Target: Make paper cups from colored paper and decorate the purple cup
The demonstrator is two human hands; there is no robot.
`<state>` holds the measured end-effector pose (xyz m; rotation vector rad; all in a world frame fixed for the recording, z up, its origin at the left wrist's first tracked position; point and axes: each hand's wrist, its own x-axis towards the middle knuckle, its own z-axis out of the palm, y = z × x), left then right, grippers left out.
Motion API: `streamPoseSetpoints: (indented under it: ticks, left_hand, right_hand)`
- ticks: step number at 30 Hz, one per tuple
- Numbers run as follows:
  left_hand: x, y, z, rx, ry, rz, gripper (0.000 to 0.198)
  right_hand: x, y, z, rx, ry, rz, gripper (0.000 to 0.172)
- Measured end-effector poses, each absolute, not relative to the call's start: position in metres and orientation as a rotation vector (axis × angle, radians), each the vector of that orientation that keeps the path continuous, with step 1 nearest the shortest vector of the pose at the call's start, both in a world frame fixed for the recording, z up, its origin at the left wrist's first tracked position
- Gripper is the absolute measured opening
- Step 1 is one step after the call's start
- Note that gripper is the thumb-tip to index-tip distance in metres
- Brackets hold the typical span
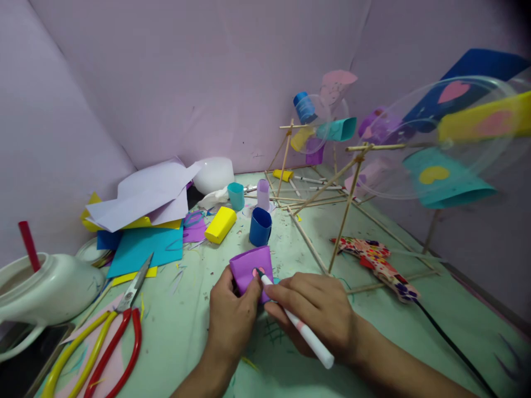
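Observation:
My left hand (234, 309) grips a purple paper tube (244, 264), flattened and open at its top, with the thumb on the front. A small pink heart (259, 272) sits on that front face. My right hand (315, 307) is closed around a white felt-tip pen (305, 331), whose dark tip touches or nearly touches the heart. Just beyond stand a dark blue paper tube (260, 228), a teal paper tube (236, 197) and a lilac paper tube (263, 194). A yellow paper tube (220, 225) lies on its side left of the blue one.
Scissors (131, 293) with red and yellow handles lie at left near a white teapot (53, 287). Paper sheets (143, 193) are piled behind them. At right, stick frames (348, 221) carry clear wheels with paper cups; a flower-patterned glue gun (373, 254) with a black cord lies beneath.

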<state>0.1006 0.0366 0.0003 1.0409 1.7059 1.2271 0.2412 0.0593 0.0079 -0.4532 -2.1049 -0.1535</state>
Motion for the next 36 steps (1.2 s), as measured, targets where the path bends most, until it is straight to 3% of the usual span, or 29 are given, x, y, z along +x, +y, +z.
streamPoseSetpoints:
  ticks: [21, 36]
  left_hand:
    - [0.0996, 0.0373, -0.0017, 1.045, 1.687, 1.224, 0.037]
    - [0.0995, 0.0382, -0.0028, 1.049, 1.672, 1.217, 0.040]
  right_hand:
    - [0.2446, 0.0645, 0.0077, -0.579, -1.981, 0.186, 0.013]
    - [0.2470, 0.0676, 0.0093, -0.567, -1.942, 0.207, 0.014]
